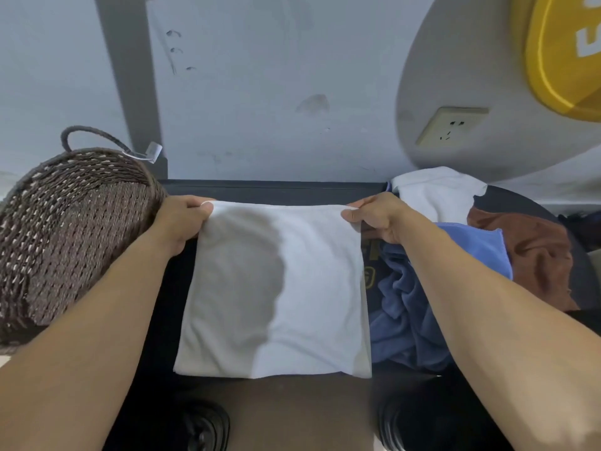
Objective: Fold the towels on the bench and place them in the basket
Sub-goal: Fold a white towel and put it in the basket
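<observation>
I see a white towel (276, 288) lying flat on the dark bench (270, 190), folded into a rough square, its near edge at the bench's front edge. My left hand (177, 219) pinches the towel's far left corner, thumb and fingers curled onto the cloth. My right hand (377, 216) pinches the far right corner the same way. The far edge runs straight between the two hands. A shadow covers the towel's left half. Left of the towel stands a brown woven basket (71, 229), just beside my left hand, with a loop handle and a small tag on its far rim. Right of the towel a crumpled blue towel (409, 304) lies under my right forearm; beyond it a brown towel (533, 255) and another white towel (435, 193).
</observation>
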Tool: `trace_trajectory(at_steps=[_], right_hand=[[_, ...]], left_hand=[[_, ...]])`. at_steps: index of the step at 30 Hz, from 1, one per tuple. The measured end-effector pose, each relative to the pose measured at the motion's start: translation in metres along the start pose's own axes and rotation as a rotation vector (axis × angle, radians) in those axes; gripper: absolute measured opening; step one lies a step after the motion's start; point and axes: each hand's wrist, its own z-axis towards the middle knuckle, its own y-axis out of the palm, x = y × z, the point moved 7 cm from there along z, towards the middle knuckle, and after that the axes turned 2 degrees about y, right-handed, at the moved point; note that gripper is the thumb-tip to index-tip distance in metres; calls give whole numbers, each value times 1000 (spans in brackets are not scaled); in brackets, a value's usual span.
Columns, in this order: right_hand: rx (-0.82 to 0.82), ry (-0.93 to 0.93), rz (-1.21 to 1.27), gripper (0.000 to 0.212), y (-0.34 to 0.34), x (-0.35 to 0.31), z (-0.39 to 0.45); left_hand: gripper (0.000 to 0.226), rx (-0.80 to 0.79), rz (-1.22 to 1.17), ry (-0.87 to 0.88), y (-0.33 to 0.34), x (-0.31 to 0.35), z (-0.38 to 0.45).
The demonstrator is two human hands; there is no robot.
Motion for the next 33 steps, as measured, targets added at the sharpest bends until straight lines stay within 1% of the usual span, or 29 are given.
trace_trajectory(at_steps=[3, 5, 7, 9, 11, 13, 15, 17, 19, 22, 24, 27, 29, 32, 33], right_hand=[[84, -38, 4, 21, -3, -2, 5], [122, -55, 17, 24, -5, -3, 7], [158, -71, 86, 26, -6, -3, 11], [188, -89, 113, 19, -7, -4, 14], [189, -80, 74, 13, -7, -4, 16], [175, -60, 77, 14, -7, -3, 16], [181, -66, 96, 16, -8, -4, 15], [213, -82, 77, 20, -9, -5, 14], [248, -77, 65, 24, -10, -6, 13], [305, -61, 54, 31, -14, -5, 12], [343, -70, 59, 32, -15, -4, 13], [388, -86, 27, 31, -13, -4, 12], [407, -115, -25, 32, -10, -6, 12], [427, -171, -135, 42, -7, -11, 5], [420, -181, -156, 44, -5, -11, 1]], left_hand=[[22, 111, 3, 54, 0, 4, -1], [19, 132, 6, 52, 1, 3, 0], [18, 141, 40, 61, 2, 2, 1], [17, 174, 100, 100, 1, 3, 1], [17, 225, 155, 141, 1, 5, 0], [17, 258, 240, 149, 2, 7, 2], [17, 240, 396, 142, 5, 11, 6], [18, 215, 487, 143, 6, 13, 9], [16, 224, 453, 164, 2, 15, 8], [15, 242, 268, 173, -1, 14, 4], [16, 261, 224, 168, -2, 14, 4], [18, 298, 257, 170, -3, 13, 6], [19, 281, 300, 170, -4, 13, 8], [37, 230, 360, 179, -1, 19, 13], [39, 220, 377, 176, -1, 21, 12]])
